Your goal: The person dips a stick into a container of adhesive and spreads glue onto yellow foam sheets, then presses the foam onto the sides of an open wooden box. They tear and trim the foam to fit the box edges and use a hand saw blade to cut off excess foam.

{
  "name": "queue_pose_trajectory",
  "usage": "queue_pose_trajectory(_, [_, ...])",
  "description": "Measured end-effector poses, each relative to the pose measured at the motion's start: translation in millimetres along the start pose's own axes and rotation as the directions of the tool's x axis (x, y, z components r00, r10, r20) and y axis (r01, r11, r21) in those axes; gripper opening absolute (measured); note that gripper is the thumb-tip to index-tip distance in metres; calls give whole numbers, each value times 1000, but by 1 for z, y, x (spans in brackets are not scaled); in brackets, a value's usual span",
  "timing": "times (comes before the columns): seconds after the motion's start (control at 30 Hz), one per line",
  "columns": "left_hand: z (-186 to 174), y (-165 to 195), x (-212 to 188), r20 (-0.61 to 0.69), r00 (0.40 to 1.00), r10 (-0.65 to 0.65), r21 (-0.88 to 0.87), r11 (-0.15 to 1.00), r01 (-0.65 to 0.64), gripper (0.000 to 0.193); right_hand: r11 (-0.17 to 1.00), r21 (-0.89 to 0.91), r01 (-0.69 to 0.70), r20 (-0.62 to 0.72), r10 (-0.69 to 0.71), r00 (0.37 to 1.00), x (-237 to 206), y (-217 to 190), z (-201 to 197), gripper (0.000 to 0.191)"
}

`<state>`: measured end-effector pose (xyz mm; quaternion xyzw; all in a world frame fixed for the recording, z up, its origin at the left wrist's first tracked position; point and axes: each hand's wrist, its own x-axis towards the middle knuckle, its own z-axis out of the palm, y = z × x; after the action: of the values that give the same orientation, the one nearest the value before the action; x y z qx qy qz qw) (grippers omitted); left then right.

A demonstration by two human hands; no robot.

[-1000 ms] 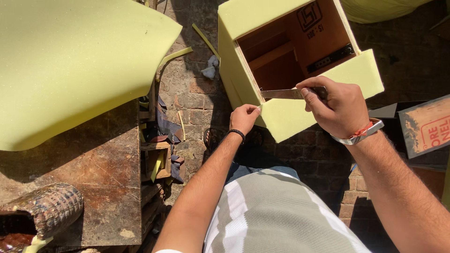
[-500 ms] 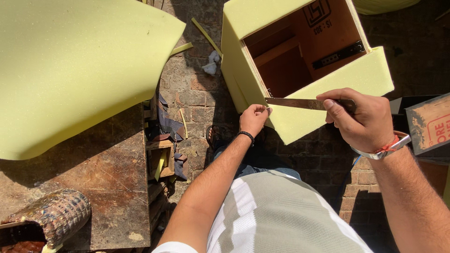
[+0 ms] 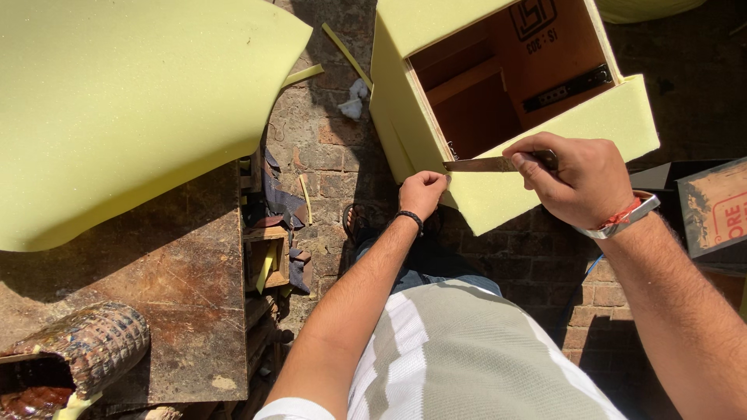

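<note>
Head view: the right hand [image 3: 580, 183] is closed in a full grip around the handle of a knife [image 3: 486, 164], whose flat blade lies level and points toward the person's left, its tip at the corner of a wooden box frame [image 3: 498, 85] wrapped in pale yellow-green foam [image 3: 545, 155]. The left hand [image 3: 422, 192] is curled tight, fingers pinched on the foam edge at that same corner, just beside the blade tip; its grip is narrow and holds the foam lip. The box stands on a brick floor [image 3: 327, 148] in front of the person, open side up, with a metal slide rail [image 3: 566, 88] showing inside. Judgement: the foam looks light, soft and compressible, so it would likely give under the fingers and buckle unless held close to the cut; the wooden frame beneath is stiff and offers the firmer hold. The blade appears thin and rigid, best controlled from the handle, as it is. To the left, a large loose foam sheet [image 3: 124, 109] drapes over a worn, stained surface [image 3: 179, 288], well apart from both hands. Foam offcuts [image 3: 347, 53] lie on the bricks.
</note>
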<state>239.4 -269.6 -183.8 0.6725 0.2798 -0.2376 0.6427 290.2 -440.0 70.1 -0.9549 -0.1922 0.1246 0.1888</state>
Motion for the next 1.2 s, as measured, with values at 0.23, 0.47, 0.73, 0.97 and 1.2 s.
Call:
queue_pose_trajectory(0.23, [-1,5,0,-36,999,-19,39,999,20,23,944,-325,56,71,-35,997,28,-26,27,16])
queue_pose_trajectory(0.47, [-5,10,-1,-13,997,-76,-30,997,75,22,969,-237,-69,27,77,997,10,-35,0,18])
queue_pose_trajectory(0.73, [-11,6,-5,-37,993,-111,-57,992,109,22,934,-358,1,151,57,987,9,-43,18,23])
queue_pose_trajectory(0.97, [-18,5,-11,-51,991,-127,-49,991,124,22,954,-263,-145,135,185,973,-2,-37,19,23])
queue_pose_trajectory(1.2, [-24,-3,-14,-64,989,-132,-67,990,128,22,964,-233,-128,113,158,981,-18,-30,18,23])
